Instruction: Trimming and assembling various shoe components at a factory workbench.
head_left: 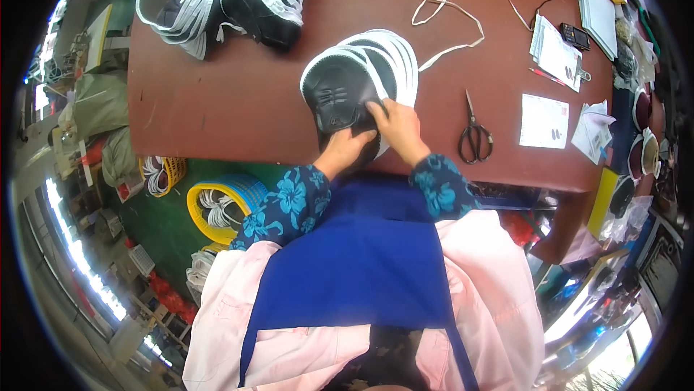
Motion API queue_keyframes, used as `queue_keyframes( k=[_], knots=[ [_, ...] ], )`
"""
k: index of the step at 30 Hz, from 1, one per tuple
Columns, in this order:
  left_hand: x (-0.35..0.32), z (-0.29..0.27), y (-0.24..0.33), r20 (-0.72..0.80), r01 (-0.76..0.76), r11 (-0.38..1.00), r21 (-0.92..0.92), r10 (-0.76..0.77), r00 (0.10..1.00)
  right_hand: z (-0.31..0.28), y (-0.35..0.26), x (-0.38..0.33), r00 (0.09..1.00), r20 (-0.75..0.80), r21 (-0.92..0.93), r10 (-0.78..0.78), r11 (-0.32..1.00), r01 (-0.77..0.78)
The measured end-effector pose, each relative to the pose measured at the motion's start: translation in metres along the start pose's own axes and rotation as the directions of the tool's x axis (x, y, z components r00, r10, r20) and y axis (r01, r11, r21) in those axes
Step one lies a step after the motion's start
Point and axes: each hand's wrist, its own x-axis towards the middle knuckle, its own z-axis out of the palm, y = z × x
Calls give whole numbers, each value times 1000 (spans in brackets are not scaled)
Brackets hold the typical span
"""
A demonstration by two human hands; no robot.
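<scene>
A stack of black shoe uppers with white edges (334,87) lies near the middle of the table's front edge. My left hand (345,149) is closed on the near end of the top upper, with the fingers partly hidden behind it. My right hand (399,128) pinches the right side of the same upper, its thumb and fingers bent over the black material. Both hands are close together. How many uppers they grip cannot be made out.
Black-handled scissors (473,138) lie right of my hands on the brown table (231,109). Beyond them are a loose white cord (481,26), papers (543,122) and a phone (575,36). More bundled uppers (264,0) stand far left. A yellow-rimmed basket (199,217) sits below, left.
</scene>
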Motion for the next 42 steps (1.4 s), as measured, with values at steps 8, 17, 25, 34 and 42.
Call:
queue_keyframes(
  k=[8, 17, 25, 34, 42],
  knots=[
    [5, 5, -8, -10, 26, 961, -277, -30, 999, 14, 8, -1, 998, -58, 102, -2, 995, 8],
    [10, 2, -8, 9, 70, 994, -80, -70, 998, -2, 9, -9, 993, -112, 183, -28, 982, 49],
    [-35, -56, 9, -62, 100, 670, -736, -214, 975, -35, 86, -9, 948, -185, 92, 260, 965, -247],
    [-73, -58, 7, -121, 52, 666, -744, -210, 970, 8, 74, -7, 948, -94, 316, 305, 912, -262],
    [-89, -24, -4, -181, 6, 913, -408, -88, 980, 2, -11, -42, 989, -146, 499, 31, 865, 47]
  ],
)
